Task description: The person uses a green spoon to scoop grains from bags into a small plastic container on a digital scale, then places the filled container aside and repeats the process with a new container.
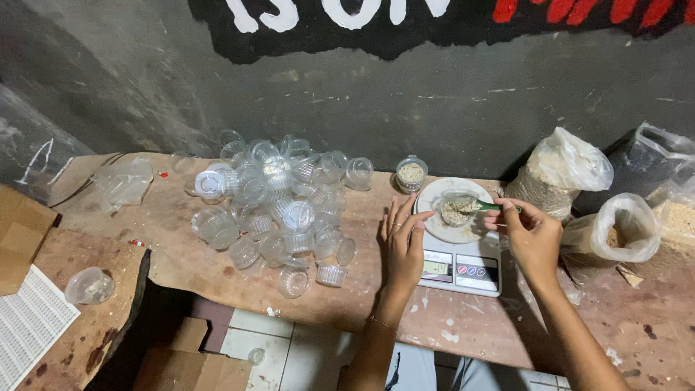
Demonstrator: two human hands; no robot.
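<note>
Resting beside the round white platform of a kitchen scale (463, 250), the left hand (402, 242) lay with its fingers stretched out and loosely spread, gripping nothing, the fingertips reaching toward a small clear cup (455, 210) that stood on the platform partly filled with pale grain. The right hand (532, 235) pinched the handle of a green spoon (491, 206) between thumb and fingers, and the spoon's bowl sat over the cup's mouth (whether it touched the grain could not be told). The scale stood on a worn, paint-flecked wooden table (181, 246), its small display and round buttons facing the person.

Just behind the scale sat another small cup (411, 174), closed under a lid and filled with the same pale grain. To the left spread a loose pile of empty clear cups (275, 203), some upright and some tipped on their sides. One more clear cup (90, 286) lay alone on a lower board at the far left, near a white printed sheet (29, 326) and a piece of brown cardboard (18, 232).

To the right of the scale stood clear plastic bags of grain: a knotted one (561, 177) closest, an open one (622, 228) beside the right wrist, and darker bags at the edge. On the grey wall behind ran a black painted band with large white and red letters (405, 18).
</note>
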